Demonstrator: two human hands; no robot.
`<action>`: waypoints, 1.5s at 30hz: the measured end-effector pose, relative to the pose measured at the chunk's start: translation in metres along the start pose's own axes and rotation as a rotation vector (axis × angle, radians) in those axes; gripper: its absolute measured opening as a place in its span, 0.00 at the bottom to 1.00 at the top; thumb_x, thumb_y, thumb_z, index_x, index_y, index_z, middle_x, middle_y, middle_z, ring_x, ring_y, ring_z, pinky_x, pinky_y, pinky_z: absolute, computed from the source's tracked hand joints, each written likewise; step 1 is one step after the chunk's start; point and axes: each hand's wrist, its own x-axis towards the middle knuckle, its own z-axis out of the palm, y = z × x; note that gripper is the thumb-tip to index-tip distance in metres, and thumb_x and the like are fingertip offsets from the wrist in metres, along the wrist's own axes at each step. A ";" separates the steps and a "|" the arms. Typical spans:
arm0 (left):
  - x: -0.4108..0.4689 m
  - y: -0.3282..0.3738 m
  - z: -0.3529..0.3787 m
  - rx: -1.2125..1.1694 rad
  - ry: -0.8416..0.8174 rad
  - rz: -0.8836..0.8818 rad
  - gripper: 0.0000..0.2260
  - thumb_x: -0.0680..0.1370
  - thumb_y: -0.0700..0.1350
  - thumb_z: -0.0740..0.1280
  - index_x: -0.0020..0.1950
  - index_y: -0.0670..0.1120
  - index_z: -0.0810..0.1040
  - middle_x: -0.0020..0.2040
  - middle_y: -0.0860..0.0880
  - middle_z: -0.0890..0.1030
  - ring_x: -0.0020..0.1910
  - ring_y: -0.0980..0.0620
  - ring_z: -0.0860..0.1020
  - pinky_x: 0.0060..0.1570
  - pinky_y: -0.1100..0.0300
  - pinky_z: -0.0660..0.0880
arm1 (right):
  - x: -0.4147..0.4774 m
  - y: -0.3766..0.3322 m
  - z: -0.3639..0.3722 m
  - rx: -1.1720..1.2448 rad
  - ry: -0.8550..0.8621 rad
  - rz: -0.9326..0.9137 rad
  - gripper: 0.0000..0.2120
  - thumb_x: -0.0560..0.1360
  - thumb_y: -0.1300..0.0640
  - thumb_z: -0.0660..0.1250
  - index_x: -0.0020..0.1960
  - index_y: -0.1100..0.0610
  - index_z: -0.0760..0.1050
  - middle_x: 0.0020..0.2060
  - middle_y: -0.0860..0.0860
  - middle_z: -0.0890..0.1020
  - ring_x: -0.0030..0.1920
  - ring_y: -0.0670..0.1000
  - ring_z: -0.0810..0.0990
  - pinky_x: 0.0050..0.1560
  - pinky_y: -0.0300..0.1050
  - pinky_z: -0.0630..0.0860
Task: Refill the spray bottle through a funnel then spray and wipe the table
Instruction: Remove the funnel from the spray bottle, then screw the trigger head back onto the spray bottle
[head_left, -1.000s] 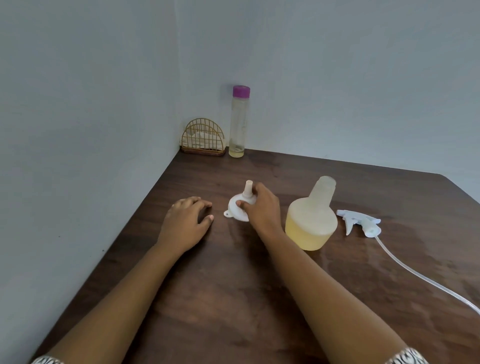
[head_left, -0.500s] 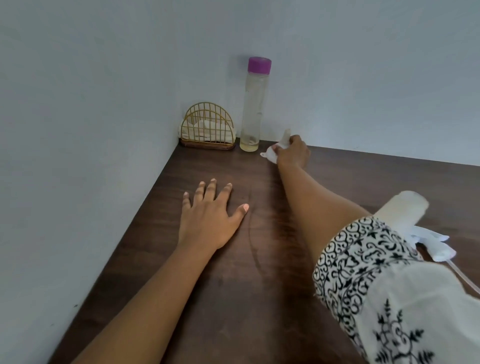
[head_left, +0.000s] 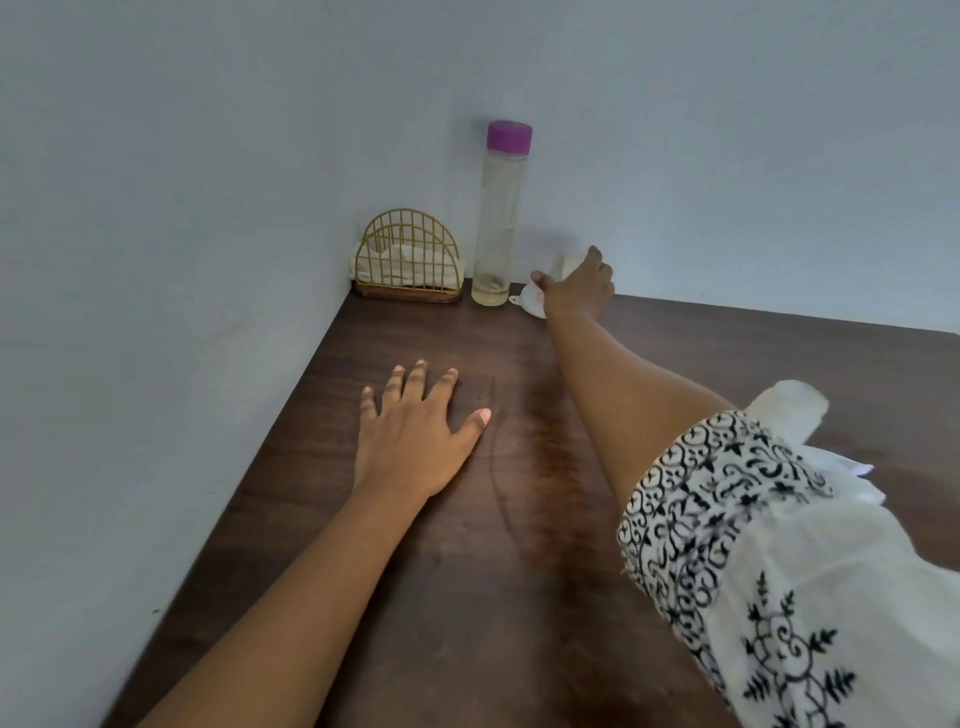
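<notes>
Here, the dark wooden table fills the lower frame, set into a corner of pale walls. Your right sleeve, white with black print, covers most of the spray bottle, which stands on the table's right side, neck uncapped. Your left hand lies flat and open on the table, fingers spread. A tall clear bottle with a purple cap stands at the back wall, beside a gold wire holder. Your right hand grips the white funnel just right of that bottle, at the table surface.
</notes>
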 end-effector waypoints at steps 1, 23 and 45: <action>0.000 0.000 0.000 -0.004 -0.006 -0.006 0.31 0.77 0.68 0.48 0.77 0.57 0.54 0.79 0.48 0.54 0.78 0.46 0.50 0.74 0.43 0.48 | -0.009 -0.008 -0.006 0.025 -0.016 -0.016 0.37 0.73 0.51 0.71 0.74 0.58 0.56 0.71 0.57 0.65 0.70 0.58 0.63 0.68 0.50 0.63; -0.192 0.187 -0.034 -0.973 -0.021 0.187 0.04 0.76 0.45 0.68 0.43 0.50 0.82 0.36 0.52 0.84 0.34 0.56 0.81 0.37 0.64 0.76 | -0.087 0.150 -0.328 -0.123 -0.480 -0.001 0.09 0.75 0.64 0.66 0.37 0.56 0.71 0.33 0.53 0.78 0.30 0.48 0.74 0.29 0.39 0.73; -0.203 0.319 -0.007 -1.801 -0.672 -0.385 0.06 0.76 0.43 0.69 0.49 0.41 0.80 0.45 0.45 0.86 0.45 0.51 0.84 0.46 0.56 0.80 | -0.061 0.180 -0.298 0.363 -0.592 0.505 0.05 0.75 0.61 0.68 0.47 0.64 0.78 0.40 0.55 0.81 0.39 0.49 0.78 0.44 0.42 0.80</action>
